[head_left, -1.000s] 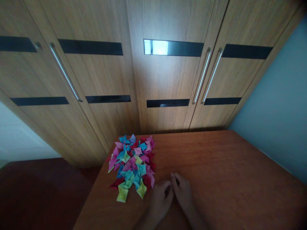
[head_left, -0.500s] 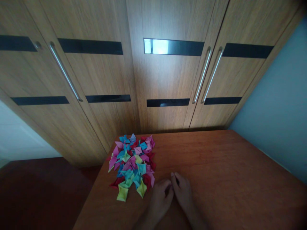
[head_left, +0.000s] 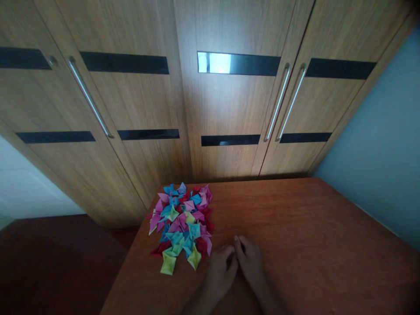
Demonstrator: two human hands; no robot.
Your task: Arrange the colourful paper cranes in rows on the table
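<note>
My left hand (head_left: 219, 272) and my right hand (head_left: 250, 262) lie close together on the brown wooden table (head_left: 311, 245), near its front edge. Their fingertips meet and the fingers are curled. The light is dim, and I cannot tell whether anything is between them. Just left of my left hand lies a pile of folded paper pieces (head_left: 182, 221) in pink, blue, red and yellow-green. The nearest yellow-green piece (head_left: 194, 259) is a short way from my left fingers, not touching them.
Behind the table stands a wooden wardrobe (head_left: 223, 100) with long metal handles (head_left: 278, 104) and dark strips. A grey-blue wall (head_left: 387, 144) runs along the right. The table's left edge drops to a dark red floor (head_left: 59, 267).
</note>
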